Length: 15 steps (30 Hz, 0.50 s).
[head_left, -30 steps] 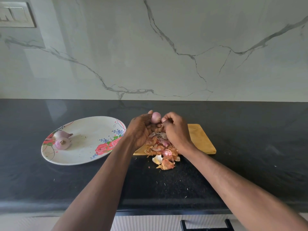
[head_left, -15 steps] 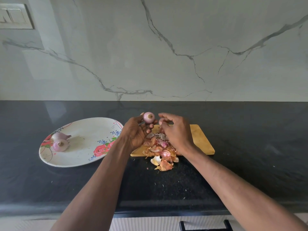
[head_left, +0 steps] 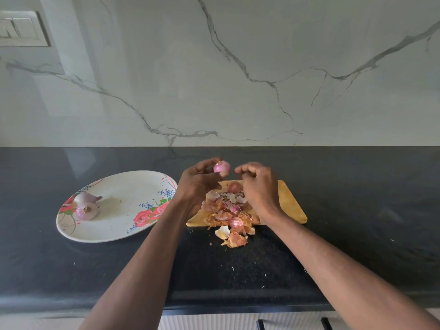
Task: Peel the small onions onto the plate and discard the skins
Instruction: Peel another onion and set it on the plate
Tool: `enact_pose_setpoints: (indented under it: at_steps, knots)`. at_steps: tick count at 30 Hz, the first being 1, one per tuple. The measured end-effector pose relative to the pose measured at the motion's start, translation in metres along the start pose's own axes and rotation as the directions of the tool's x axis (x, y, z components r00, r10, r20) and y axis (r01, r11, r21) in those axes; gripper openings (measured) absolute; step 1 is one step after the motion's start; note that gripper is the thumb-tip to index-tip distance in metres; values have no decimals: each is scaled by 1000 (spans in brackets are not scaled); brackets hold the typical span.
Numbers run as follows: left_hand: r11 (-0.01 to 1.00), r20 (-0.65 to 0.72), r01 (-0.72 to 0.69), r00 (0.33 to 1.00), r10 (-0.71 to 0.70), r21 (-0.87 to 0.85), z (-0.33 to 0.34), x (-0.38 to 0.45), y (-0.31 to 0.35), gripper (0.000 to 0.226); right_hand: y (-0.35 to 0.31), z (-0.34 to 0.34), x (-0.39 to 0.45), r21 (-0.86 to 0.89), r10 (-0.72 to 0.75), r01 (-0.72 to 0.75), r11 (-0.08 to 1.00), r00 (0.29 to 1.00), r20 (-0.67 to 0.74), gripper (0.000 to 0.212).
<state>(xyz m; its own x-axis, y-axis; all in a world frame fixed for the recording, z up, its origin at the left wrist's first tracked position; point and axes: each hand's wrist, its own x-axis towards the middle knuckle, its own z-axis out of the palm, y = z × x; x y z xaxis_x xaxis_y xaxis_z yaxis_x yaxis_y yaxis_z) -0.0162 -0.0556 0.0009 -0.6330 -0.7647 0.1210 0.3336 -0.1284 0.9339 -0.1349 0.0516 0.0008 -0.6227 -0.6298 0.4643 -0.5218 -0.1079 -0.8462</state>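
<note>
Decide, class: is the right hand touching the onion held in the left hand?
Apart. The head view shows a strip of dark counter between the right hand's fingertips and the onion, which the left hand alone holds.

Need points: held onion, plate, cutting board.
held onion [head_left: 221,166], head view, on its pink side, at the left hand's fingertips.
plate [head_left: 123,194], head view, on bare white centre.
cutting board [head_left: 289,203], head view, on bare wood right of the right hand.
</note>
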Motion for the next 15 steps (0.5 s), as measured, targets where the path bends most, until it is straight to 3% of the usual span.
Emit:
enact_pose_setpoints:
  at_steps: [3, 5, 11, 15]
  knots:
    - [973, -29, -86, 995, 94, 215, 2, -2, -2, 38, 0, -1, 3, 27, -36, 37, 999, 999, -27, 14]
    - [970, -43, -98, 993, 110, 222, 1, 0, -3, 34, -1, -2, 3, 41, -37, 37, 998, 999, 3, 13]
    - [947, 30, -105, 994, 101, 302, 2, 0, -7, 41, 2, 2, 5, 71, -3, -5, 997, 994, 113, 37]
    - [928, 53, -115, 993, 103, 355, 2, 0, -6, 54, 4, 2, 6, 42, -35, 31, 999, 994, 100, 25]
